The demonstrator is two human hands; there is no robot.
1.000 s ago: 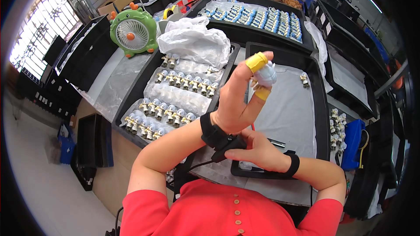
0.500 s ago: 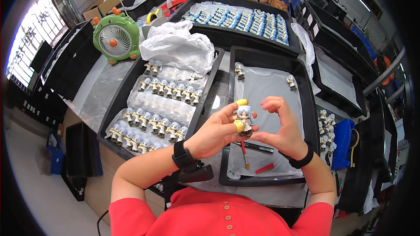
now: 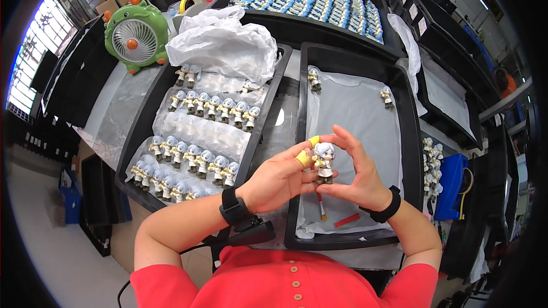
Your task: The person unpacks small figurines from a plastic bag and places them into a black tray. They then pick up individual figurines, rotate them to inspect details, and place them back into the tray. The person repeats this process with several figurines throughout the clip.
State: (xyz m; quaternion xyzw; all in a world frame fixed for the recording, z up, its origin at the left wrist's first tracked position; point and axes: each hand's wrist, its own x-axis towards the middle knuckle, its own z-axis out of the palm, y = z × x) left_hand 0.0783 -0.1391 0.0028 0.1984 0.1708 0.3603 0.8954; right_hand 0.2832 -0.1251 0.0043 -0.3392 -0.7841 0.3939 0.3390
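Observation:
A small figurine [image 3: 325, 163] with pale hair, a white outfit and dark boots stands upright between my two hands above the right-hand tray [image 3: 406, 154]. My left hand [image 3: 279, 175] grips it from the left, fingers behind it; yellow covers wrap its thumb and a fingertip. My right hand [image 3: 365, 179] curves around the other side, forefinger by the figurine's head and thumb under its boots. Below, a red-handled brush [image 3: 322, 208] and a flat red strip [image 3: 346, 220] lie on the tray's pale liner. Two similar figurines, one at the left [image 3: 314, 79] and one at the right [image 3: 387, 97], stand farther back.
The left tray [image 3: 273, 94] holds rows of similar figurines and crumpled white wrapping [image 3: 222, 45]. A green fan [image 3: 137, 37] stands beyond it. Behind is a tray of blue-and-white pieces [image 3: 311, 8]. More figurines [image 3: 432, 165] and a blue bin [image 3: 452, 185] sit at right.
My right hand has closed in from the right, its forefinger and thumb coming to the figurine's head and boots. The figurine has turned slightly and moved a little lower. The view has shifted.

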